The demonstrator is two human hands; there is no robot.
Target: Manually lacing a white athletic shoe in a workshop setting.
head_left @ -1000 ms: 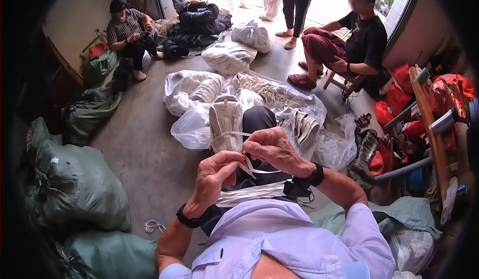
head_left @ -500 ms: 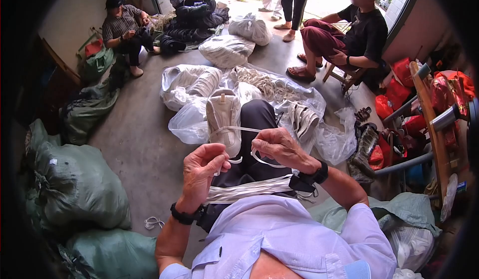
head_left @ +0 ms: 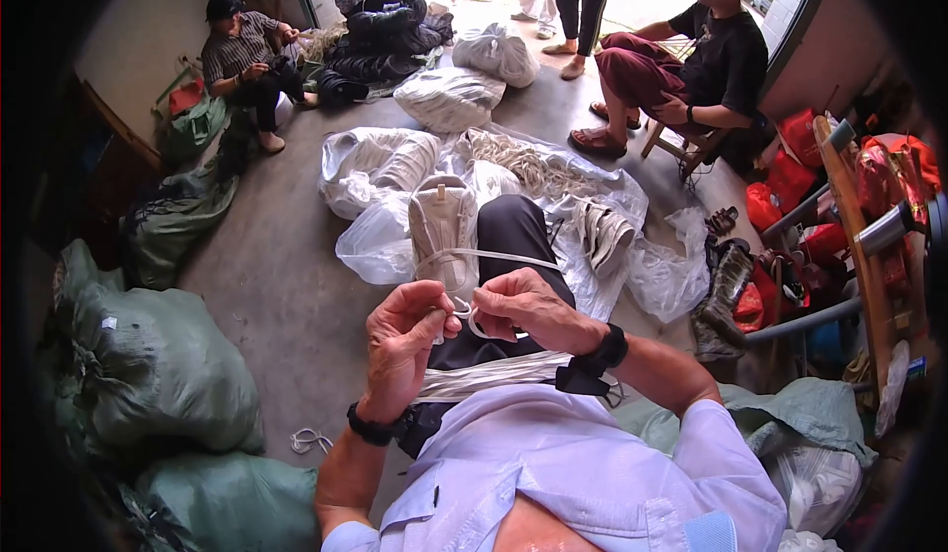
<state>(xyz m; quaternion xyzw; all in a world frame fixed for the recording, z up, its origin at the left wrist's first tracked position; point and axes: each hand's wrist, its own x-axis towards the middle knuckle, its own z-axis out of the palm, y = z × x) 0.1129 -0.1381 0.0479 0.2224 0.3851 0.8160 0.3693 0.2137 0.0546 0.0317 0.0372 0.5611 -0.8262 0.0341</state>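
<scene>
A pale beige shoe (head_left: 442, 221) rests by my dark-trousered knee, toe toward me. A white shoelace (head_left: 513, 255) crosses over its front and loops round to my hands. My left hand (head_left: 407, 330) is closed in a pinch on an end of that lace. Close beside it, my right hand (head_left: 523, 307) pinches another part of the lace, with a small loop between the fingertips. Exactly how the lace runs inside the fingers is hidden. Across my lap lies a bundle of white laces (head_left: 489, 378).
Beyond my knee are clear plastic bags (head_left: 375, 241) of shoe parts and a heap of cream laces (head_left: 528, 165). Green sacks (head_left: 163, 369) stand at left. A wooden bench (head_left: 847, 246) and red bags are at right. A seated person (head_left: 716, 58) and others are farther off.
My right hand has moved left and slightly down, bringing its part of the lace up to my left fingertips. My left hand has barely shifted.
</scene>
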